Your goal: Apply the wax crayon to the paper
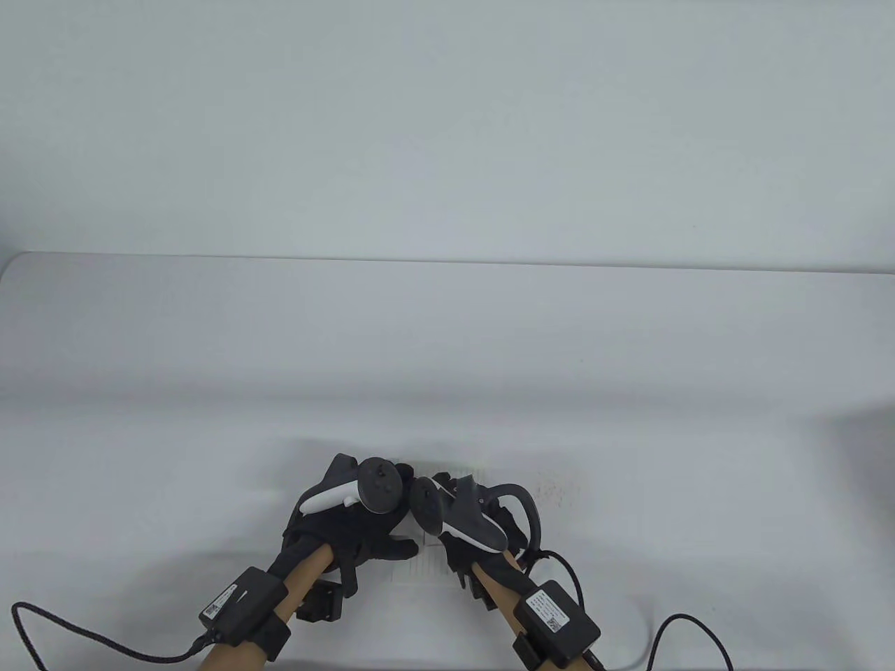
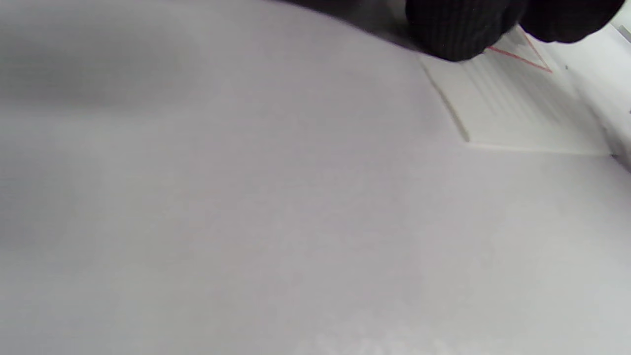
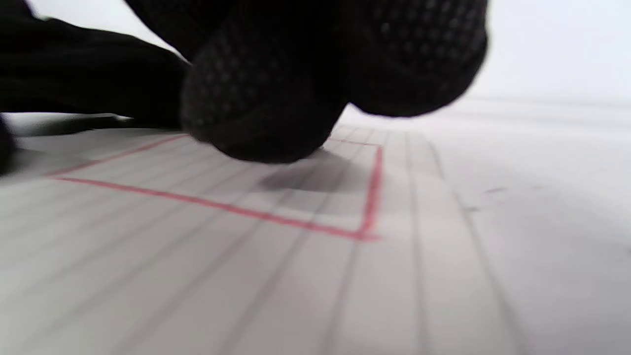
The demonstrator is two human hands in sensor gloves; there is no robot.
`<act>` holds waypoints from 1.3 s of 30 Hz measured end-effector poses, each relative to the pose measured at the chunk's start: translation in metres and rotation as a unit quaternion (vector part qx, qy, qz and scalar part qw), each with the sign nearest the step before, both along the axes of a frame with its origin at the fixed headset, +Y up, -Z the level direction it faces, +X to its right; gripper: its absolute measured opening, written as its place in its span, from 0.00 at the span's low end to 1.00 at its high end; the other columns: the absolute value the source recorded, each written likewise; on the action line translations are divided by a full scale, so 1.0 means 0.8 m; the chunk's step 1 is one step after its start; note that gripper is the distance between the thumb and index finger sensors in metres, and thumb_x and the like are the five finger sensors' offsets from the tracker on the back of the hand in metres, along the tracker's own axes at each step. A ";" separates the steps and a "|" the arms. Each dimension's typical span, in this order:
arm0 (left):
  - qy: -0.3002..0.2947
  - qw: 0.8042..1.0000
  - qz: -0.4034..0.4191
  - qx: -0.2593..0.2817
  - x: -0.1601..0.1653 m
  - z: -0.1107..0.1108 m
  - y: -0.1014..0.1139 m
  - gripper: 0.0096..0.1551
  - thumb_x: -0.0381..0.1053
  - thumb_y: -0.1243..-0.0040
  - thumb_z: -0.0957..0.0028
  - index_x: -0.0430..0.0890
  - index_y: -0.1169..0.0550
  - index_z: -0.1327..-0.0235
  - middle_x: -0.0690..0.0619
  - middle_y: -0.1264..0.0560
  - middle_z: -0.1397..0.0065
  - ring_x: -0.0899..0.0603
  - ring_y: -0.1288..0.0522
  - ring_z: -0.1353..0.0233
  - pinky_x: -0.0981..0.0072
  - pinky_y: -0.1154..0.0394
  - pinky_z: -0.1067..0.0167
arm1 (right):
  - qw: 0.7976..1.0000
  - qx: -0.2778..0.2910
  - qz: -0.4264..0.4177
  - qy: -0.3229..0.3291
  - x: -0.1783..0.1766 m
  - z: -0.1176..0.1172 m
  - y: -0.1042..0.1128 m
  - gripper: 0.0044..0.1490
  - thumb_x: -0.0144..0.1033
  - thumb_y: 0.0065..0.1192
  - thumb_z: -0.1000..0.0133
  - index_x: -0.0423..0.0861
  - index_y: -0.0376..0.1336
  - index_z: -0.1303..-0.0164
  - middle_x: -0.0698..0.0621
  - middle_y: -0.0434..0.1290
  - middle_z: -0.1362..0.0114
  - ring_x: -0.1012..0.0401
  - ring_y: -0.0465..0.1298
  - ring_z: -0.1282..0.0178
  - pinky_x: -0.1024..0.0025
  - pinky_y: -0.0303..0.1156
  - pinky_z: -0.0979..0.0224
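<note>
Red crayon outline (image 3: 365, 217) marks lined white paper (image 1: 426, 559) — left hand (image 1: 349, 517) presses it steady; right hand (image 1: 475, 524) fingers bunched, crayon unseen.

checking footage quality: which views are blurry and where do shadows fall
Table view: sharp, evenly lit, the hands shading the table softly. Left wrist view: soft, the paper smeared. Right wrist view: gloved fingers blurred up close, their shadow inside the red outline.
</note>
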State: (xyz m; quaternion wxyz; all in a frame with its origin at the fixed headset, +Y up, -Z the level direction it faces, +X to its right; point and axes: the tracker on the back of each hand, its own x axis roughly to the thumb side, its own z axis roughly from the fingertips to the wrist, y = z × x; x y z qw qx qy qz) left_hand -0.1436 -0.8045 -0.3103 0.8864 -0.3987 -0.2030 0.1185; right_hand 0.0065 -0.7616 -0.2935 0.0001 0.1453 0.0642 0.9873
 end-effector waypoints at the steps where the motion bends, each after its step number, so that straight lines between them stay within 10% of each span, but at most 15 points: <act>1: 0.000 1.000 0.000 0.000 0.000 0.000 0.000 0.54 0.68 0.52 0.43 0.66 0.74 0.26 0.66 0.82 0.21 0.51 0.87 0.21 0.44 0.87 0.31 | 0.999 -0.028 -0.021 0.014 0.000 0.000 0.001 0.26 0.35 0.61 0.43 0.44 0.67 0.35 0.46 0.80 0.47 0.69 0.83 0.69 0.73 0.81 0.63; 3: 0.000 1.000 0.000 0.000 0.000 0.000 0.000 0.54 0.68 0.53 0.43 0.66 0.74 0.26 0.66 0.82 0.21 0.51 0.87 0.21 0.44 0.87 0.31 | 0.995 -0.077 -0.069 0.003 0.003 -0.002 -0.001 0.25 0.34 0.61 0.42 0.43 0.67 0.34 0.45 0.80 0.47 0.67 0.83 0.69 0.72 0.81 0.63; 7: 0.000 1.000 0.000 -0.001 0.000 0.000 0.000 0.54 0.68 0.53 0.43 0.66 0.74 0.26 0.67 0.83 0.21 0.51 0.87 0.21 0.44 0.87 0.31 | 0.999 0.017 0.013 -0.024 0.005 -0.003 0.000 0.25 0.35 0.61 0.43 0.45 0.67 0.35 0.46 0.81 0.47 0.68 0.83 0.69 0.73 0.81 0.64; 11: 0.000 1.000 0.000 -0.001 0.000 0.000 0.000 0.54 0.68 0.53 0.43 0.66 0.74 0.26 0.67 0.83 0.21 0.51 0.87 0.21 0.44 0.88 0.31 | 0.993 -0.093 -0.069 0.010 0.005 -0.003 0.001 0.26 0.34 0.61 0.42 0.43 0.66 0.34 0.46 0.80 0.47 0.68 0.83 0.69 0.73 0.81 0.63; 16: 0.000 1.000 0.001 -0.002 0.000 0.000 0.000 0.54 0.68 0.53 0.43 0.66 0.74 0.26 0.67 0.83 0.21 0.51 0.87 0.21 0.44 0.88 0.31 | 1.000 0.010 0.017 -0.019 0.003 -0.002 0.002 0.25 0.35 0.61 0.42 0.44 0.67 0.35 0.46 0.81 0.47 0.69 0.83 0.70 0.74 0.81 0.65; 20: 0.000 1.000 0.001 -0.002 0.000 0.000 0.000 0.54 0.68 0.53 0.43 0.66 0.74 0.26 0.67 0.83 0.21 0.51 0.87 0.21 0.44 0.88 0.31 | 0.988 -0.131 -0.082 0.009 0.004 -0.003 0.003 0.26 0.34 0.61 0.42 0.42 0.66 0.34 0.45 0.80 0.47 0.68 0.82 0.69 0.73 0.81 0.64; 25: 0.000 1.000 0.001 -0.002 0.000 0.000 0.000 0.54 0.68 0.53 0.43 0.66 0.74 0.26 0.67 0.83 0.21 0.51 0.87 0.21 0.44 0.88 0.31 | 0.999 -0.003 0.016 -0.028 0.008 -0.004 0.004 0.25 0.35 0.61 0.42 0.44 0.67 0.35 0.46 0.81 0.48 0.69 0.83 0.70 0.74 0.81 0.65; 29: 0.000 1.000 0.002 -0.002 0.000 0.000 0.000 0.54 0.68 0.53 0.43 0.66 0.74 0.26 0.67 0.83 0.21 0.51 0.87 0.21 0.44 0.88 0.31 | 0.988 -0.135 -0.076 0.006 0.008 -0.003 0.004 0.26 0.34 0.61 0.42 0.42 0.66 0.33 0.45 0.80 0.47 0.68 0.83 0.69 0.72 0.81 0.63; 34: 0.000 1.000 0.002 -0.002 0.000 0.000 0.000 0.54 0.68 0.53 0.43 0.66 0.74 0.26 0.67 0.83 0.21 0.51 0.87 0.21 0.44 0.88 0.31 | 0.999 -0.004 0.022 -0.036 0.007 -0.004 0.005 0.25 0.35 0.61 0.42 0.43 0.67 0.35 0.46 0.81 0.47 0.69 0.83 0.70 0.74 0.82 0.65; 39: 0.000 1.000 0.002 -0.002 0.000 0.000 0.000 0.54 0.68 0.52 0.43 0.66 0.74 0.26 0.67 0.83 0.21 0.51 0.87 0.21 0.44 0.88 0.31 | 0.980 -0.173 -0.096 0.006 0.006 -0.003 0.004 0.26 0.34 0.61 0.42 0.42 0.66 0.33 0.45 0.80 0.47 0.68 0.83 0.69 0.72 0.81 0.64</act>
